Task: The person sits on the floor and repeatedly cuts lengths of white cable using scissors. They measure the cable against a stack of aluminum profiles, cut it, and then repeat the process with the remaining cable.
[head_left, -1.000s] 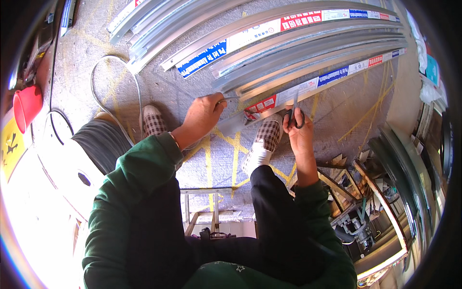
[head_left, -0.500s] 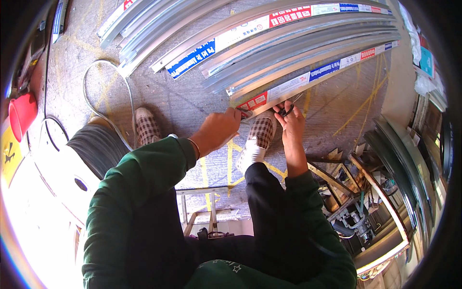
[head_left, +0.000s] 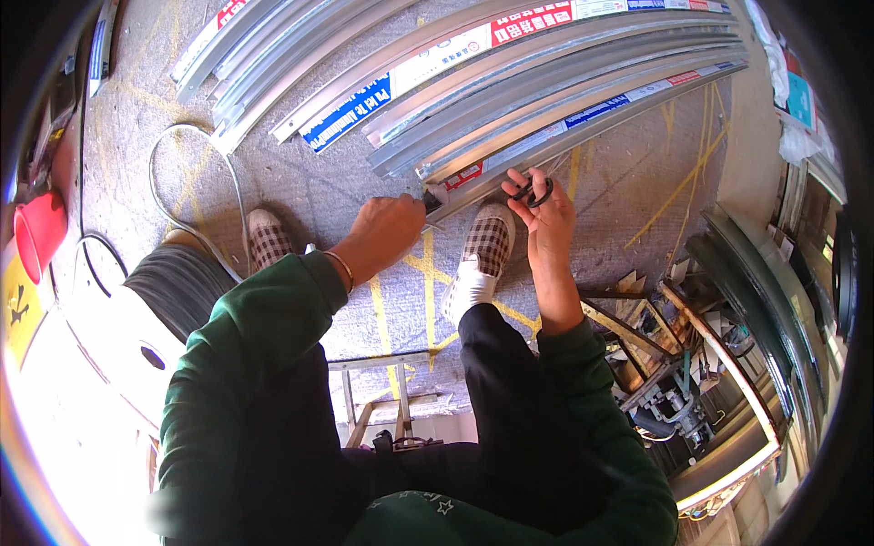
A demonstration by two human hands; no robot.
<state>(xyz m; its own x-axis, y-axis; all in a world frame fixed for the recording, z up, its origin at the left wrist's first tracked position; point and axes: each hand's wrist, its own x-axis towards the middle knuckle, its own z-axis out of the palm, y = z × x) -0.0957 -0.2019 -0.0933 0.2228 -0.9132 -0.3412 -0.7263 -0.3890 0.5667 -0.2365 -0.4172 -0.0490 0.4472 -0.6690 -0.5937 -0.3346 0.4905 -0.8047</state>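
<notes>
Beside its near left end, my left hand [head_left: 387, 232] is closed, the fingertips on the corner of a long aluminium profile [head_left: 564, 141] with a printed label strip. What those fingers cover is partly hidden. My right hand [head_left: 551, 223] has its fingers through the black handles of a pair of scissors [head_left: 539, 191], just below the profile's near edge. The thin blades point up and away, close to the profile.
More aluminium profiles [head_left: 401, 136] lie across the concrete floor ahead. My checkered shoes [head_left: 489, 241] stand just below. Left are a spool of grey cord [head_left: 177, 282] and a red bucket [head_left: 41, 237]. A rusty metal frame with machinery [head_left: 678, 400] stands at right.
The profile under my left hand has turned, and its label strip now looks narrower. My left hand has shifted left; the scissors in my right hand have lifted slightly away from the profile's edge.
</notes>
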